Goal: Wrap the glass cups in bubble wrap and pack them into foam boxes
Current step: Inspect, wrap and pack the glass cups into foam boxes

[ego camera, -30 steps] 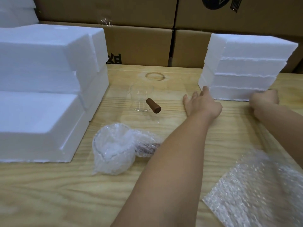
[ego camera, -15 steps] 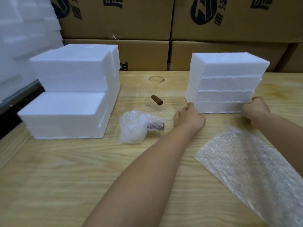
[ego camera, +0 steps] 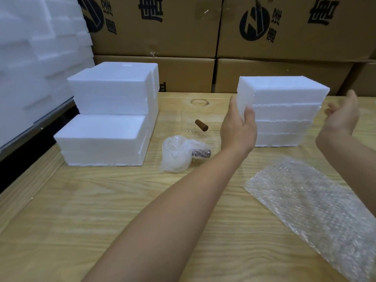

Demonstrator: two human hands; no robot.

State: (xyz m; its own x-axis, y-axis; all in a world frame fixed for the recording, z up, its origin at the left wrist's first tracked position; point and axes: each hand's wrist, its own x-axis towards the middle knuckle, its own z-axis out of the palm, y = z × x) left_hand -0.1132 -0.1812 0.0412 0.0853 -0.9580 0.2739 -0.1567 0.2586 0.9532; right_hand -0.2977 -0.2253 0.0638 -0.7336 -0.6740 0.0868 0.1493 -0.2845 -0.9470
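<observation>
Pale pine tabletop [ego camera: 85, 231], grain running side to side, a dark ring stain [ego camera: 199, 102] near the far edge. Behind it, a wall of stacked brown cardboard cartons [ego camera: 154, 27] printed with black logos and characters. At far left, off the tabletop, a tall bank of white foam slabs [ego camera: 30, 58].

On the left of the tabletop, a stepped pile of white foam boxes [ego camera: 107, 123], higher at the back, lower in front. On the right, a second stack of foam boxes [ego camera: 284, 110], four layers showing.

Left hand [ego camera: 239, 129] raised against the near left corner of the right stack, fingers [ego camera: 233, 106] extended up along the left face, thumb on the front face, so partly closed around that corner. Right hand [ego camera: 341, 117] lifted just off the stack's right side, palm turned inward, fingers spread and holding nothing; cannot tell whether touching the foam.

Between the two stacks, well left of the left hand, a bare glass cup [ego camera: 190, 123] with a brown wooden handle [ego camera: 201, 125] pointing toward the viewer's right. Just nearer, a second cup wrapped in bubble wrap [ego camera: 178, 156], its handle showing dark through the plastic, below and left of the left wrist, not touched. At near right, a flat sheet of bubble wrap [ego camera: 317, 210] under the right forearm.
</observation>
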